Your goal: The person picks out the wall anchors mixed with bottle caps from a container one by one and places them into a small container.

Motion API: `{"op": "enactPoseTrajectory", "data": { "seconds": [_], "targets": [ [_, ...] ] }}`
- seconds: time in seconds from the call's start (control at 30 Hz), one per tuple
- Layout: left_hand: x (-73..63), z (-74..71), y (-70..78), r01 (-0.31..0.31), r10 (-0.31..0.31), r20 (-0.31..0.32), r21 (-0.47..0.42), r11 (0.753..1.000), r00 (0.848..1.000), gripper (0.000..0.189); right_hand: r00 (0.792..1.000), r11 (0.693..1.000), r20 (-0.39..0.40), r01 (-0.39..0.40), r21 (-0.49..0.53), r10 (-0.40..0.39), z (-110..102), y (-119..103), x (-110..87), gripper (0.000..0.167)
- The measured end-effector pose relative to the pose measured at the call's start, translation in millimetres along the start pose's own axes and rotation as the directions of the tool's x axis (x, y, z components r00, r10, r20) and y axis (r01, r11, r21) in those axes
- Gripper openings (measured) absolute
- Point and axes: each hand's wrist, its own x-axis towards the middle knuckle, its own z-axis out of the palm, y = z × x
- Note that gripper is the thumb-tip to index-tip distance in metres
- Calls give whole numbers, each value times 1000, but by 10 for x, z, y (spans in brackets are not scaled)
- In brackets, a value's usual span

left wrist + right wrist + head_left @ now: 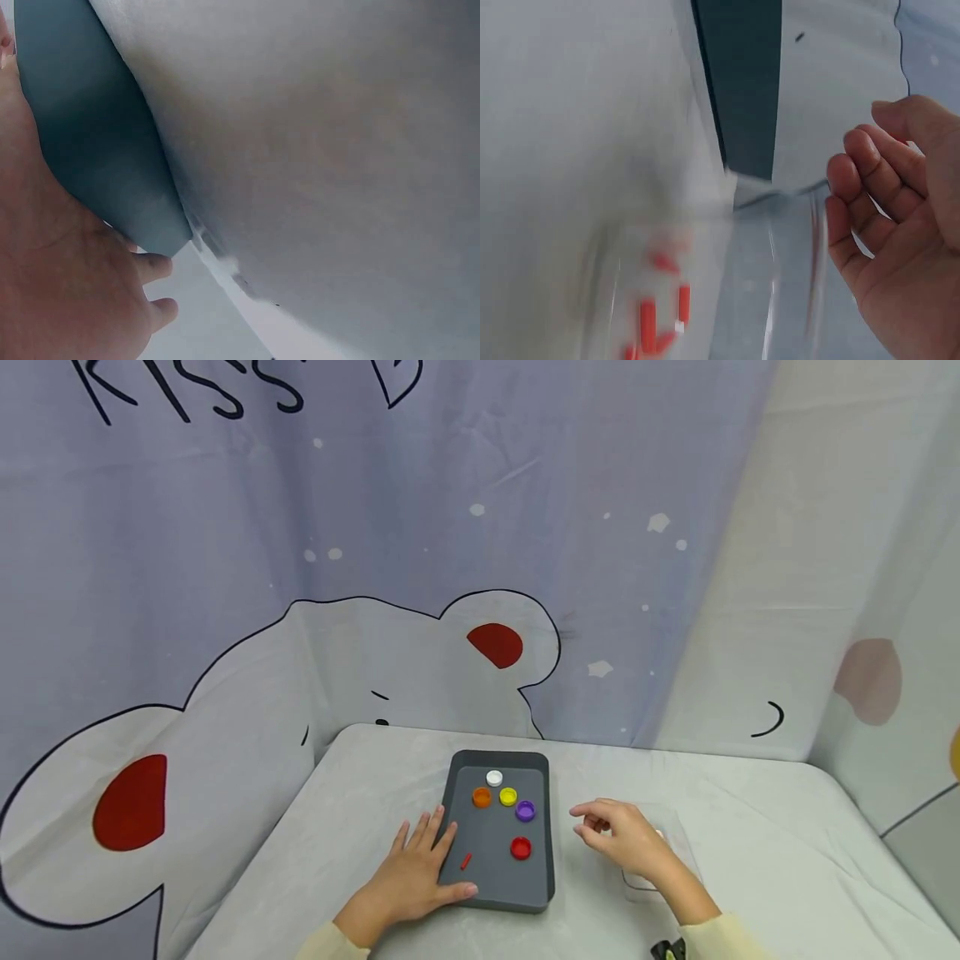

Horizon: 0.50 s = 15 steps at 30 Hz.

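A grey tray [498,885] holds small round cups: white [493,778], orange [482,797], yellow [507,797], purple [525,811] and red [521,848]. One short red stick [466,861] lies near its left side. My left hand [411,878] rests spread along the tray's left edge, thumb over the near left corner. To the tray's right, my right hand [626,837] hovers with loosely bent fingers; nothing shows between them. Beneath it is a clear plastic box [681,839], partly covered by the hand. Several red sticks [648,326] lie inside, as the right wrist view shows.
A white cloth [780,852] covers the table. Behind it hangs a printed curtain [420,527] with bear drawings, which continues along the sides. Close to the right sleeve, a small black object [663,951] shows at the bottom edge of the head view.
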Motion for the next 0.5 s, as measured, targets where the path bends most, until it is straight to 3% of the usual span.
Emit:
{"op": "enactPoseTrajectory", "data": {
  "seconds": [0.27, 0.5],
  "targets": [
    [11, 34, -25, 6, -6, 0, 5, 1000, 1000, 103, 999, 999, 27, 27, 47, -28, 357, -217, 236, 16],
    [29, 47, -29, 19, -19, 19, 13, 1000, 1000, 105, 998, 998, 66, -16, 67, 11, 620, -396, 364, 18]
  ]
}}
